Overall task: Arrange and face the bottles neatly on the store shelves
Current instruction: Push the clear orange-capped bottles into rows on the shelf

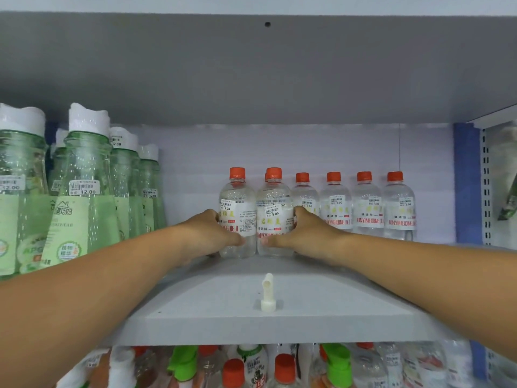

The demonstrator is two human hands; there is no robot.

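Note:
Several small clear bottles with orange caps stand on a grey shelf (268, 329). My left hand (209, 233) wraps around the left side of the leftmost clear bottle (237, 211). My right hand (305, 233) grips the right side of the neighbouring clear bottle (274, 214), which has another cap just behind it. The two bottles stand upright and touch each other, a little forward of the row. Four more clear bottles (366, 205) line up to the right against the back wall, labels facing out.
Tall green bottles (84, 186) with white caps fill the shelf's left side. A white plastic peg (268, 294) stands near the shelf's front edge. Below, a lower shelf holds mixed bottles (282, 368) with orange and green caps. A blue upright (467, 183) bounds the right.

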